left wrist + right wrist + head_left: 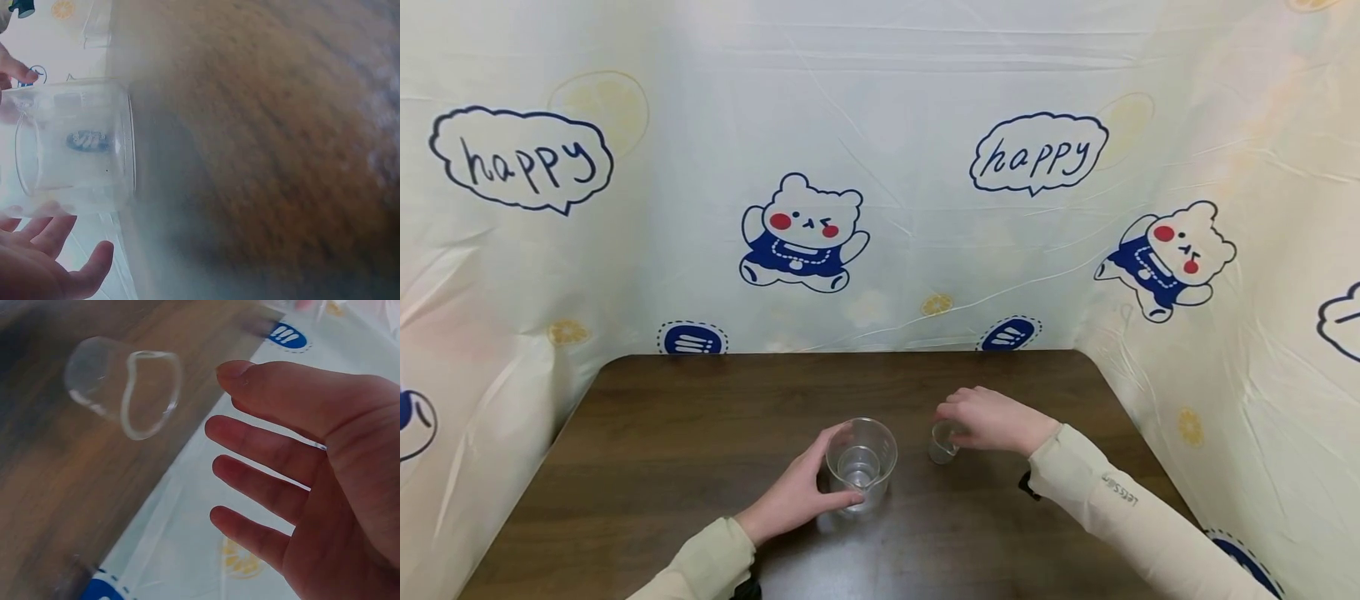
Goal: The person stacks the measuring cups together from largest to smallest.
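A large clear glass beaker [880, 479] stands upright near the middle of the table, with a smaller clear beaker [859, 471] inside it. My left hand [793, 493] grips the large beaker from the left, thumb at the front and fingers behind. The left wrist view shows both nested walls of the large beaker [81, 162], with the left hand [44, 269] at its side. To the right, a small clear beaker [942, 452] stands on the table below my right hand [996, 421]. In the right wrist view, a gap separates the right hand's spread fingers [262, 447] from this small beaker [103, 381].
The dark brown wooden table [700, 425] has rounded far corners. Behind it and along both sides hangs a pale printed curtain [910, 100] with bears, lemon slices and "happy" bubbles, close to the table edges.
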Motion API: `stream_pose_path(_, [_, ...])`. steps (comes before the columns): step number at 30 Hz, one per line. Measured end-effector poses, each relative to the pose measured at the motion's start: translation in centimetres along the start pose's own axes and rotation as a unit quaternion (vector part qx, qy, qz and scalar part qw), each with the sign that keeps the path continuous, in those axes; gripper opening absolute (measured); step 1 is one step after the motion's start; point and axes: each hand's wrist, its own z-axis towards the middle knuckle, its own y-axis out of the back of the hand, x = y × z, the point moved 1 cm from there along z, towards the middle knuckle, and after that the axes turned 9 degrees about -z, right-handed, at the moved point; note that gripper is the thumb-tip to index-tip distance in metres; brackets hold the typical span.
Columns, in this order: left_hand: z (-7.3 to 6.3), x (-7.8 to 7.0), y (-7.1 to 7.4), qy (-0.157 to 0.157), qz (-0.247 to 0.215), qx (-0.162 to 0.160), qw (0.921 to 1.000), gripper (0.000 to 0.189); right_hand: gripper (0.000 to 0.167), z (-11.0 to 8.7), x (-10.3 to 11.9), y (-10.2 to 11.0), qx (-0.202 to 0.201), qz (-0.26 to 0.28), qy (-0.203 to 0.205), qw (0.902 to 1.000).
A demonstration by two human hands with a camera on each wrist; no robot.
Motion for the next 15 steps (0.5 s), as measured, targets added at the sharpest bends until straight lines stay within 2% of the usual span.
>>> stream_pose_path(10, [0.0,0.0,0.0,0.007,0.001,-0.001,1.0000,0.095,0.041,-0.4,-1.0,-2.5,-0.009,-0.021,-0.008,0.9997])
stream_pose_path(15, [0.0,-0.1,0.0,0.004,0.000,0.001,1.0000,0.095,0.046,-0.2,-1.2,-3.5,0.005,-0.011,-0.007,0.9999])
